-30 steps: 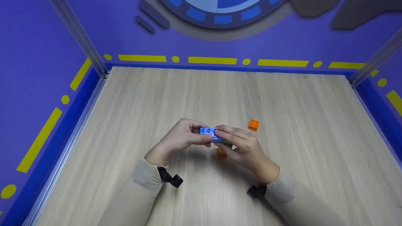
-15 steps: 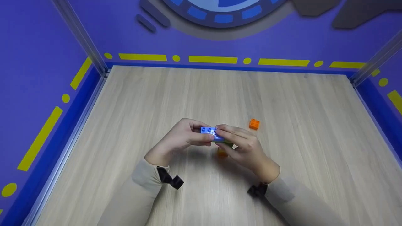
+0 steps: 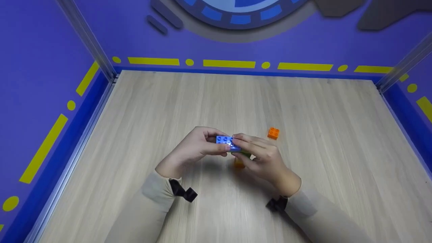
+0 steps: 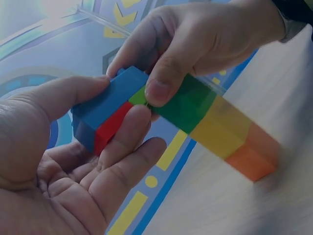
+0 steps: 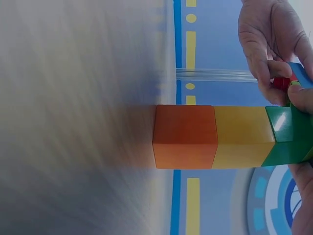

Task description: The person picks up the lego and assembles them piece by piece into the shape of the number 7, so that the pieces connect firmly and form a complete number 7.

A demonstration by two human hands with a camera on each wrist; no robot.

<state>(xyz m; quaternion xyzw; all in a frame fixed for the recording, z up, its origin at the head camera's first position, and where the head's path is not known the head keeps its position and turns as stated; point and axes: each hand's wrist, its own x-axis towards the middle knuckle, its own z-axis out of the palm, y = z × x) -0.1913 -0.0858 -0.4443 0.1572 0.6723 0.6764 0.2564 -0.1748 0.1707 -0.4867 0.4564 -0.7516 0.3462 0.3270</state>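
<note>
Both hands hold one joined piece of toy building bricks near the middle of the table. My left hand (image 3: 195,146) pinches its left end, thumb on the blue brick (image 4: 107,100) and fingers against the red brick (image 4: 112,128) beneath. My right hand (image 3: 266,160) grips from the other side, fingertips over the blue brick's studs and thumb on the light green brick (image 4: 139,97). Below that run a dark green brick (image 4: 190,105), a yellow brick (image 4: 220,125) and an orange brick (image 5: 186,137) as a column. Whether the column touches the table, I cannot tell.
A loose orange brick (image 3: 273,133) with studs up lies on the wooden table (image 3: 168,101), beyond the right hand. Blue walls with yellow marks (image 3: 229,64) enclose the table's back and sides.
</note>
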